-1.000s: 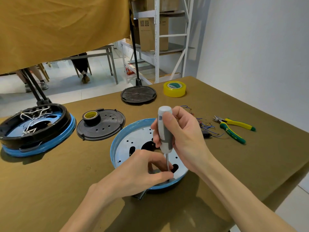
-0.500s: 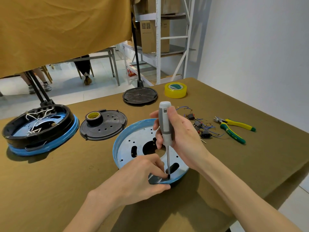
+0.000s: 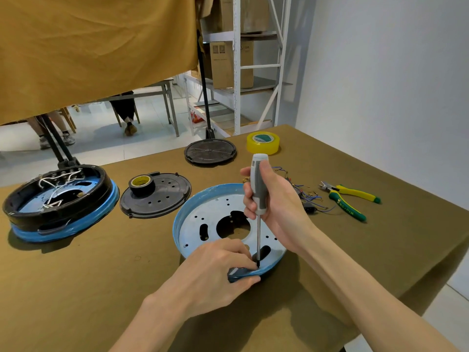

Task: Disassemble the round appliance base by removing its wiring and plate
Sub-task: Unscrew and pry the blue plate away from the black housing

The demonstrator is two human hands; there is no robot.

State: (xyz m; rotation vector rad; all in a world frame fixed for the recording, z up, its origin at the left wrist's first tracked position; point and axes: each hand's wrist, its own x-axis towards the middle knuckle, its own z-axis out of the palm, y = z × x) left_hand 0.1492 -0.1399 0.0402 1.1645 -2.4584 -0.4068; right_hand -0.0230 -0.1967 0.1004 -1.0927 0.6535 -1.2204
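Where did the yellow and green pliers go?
The pliers lie on the table at the right of the head view, beside the loose wires, beyond the right hand.

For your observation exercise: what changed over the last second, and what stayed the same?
The right hand has lowered the screwdriver until its tip sits at the plate rim by the left hand's fingers. Both grips, the pliers and tapes are unchanged.
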